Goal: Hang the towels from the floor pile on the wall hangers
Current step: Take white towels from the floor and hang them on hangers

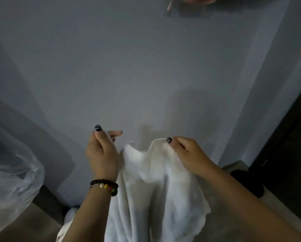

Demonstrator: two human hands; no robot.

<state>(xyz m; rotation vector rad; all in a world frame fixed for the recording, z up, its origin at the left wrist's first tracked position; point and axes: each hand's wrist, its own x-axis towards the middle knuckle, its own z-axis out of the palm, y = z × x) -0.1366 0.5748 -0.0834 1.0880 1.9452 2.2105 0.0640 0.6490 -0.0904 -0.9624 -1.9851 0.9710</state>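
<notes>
Two hands hold one white towel (155, 180) up in front of a plain grey-blue wall (111, 67). Left hand (102, 154): thumb and fingers (115, 133) pinched together on the towel's upper left edge, dark-painted thumbnail uppermost; wrist carries a beaded bracelet (104, 185), dark beads with a few coloured ones. Right hand (188, 152): fingers curled and clamped on the towel's upper right edge, dark thumbnail pressed against the hem. Towel: upper edge stretched between the two hands with a dip in the middle, the rest hanging in loose folds toward the floor (221, 227), between the forearms. Pink item (189, 0) on the wall at the top of view, partly cut off, too blurred to identify. Translucent plastic sheeting (10, 172) at the left. Dark rounded object (247, 180) on the floor at the right, beside a dark door frame (286, 145).
</notes>
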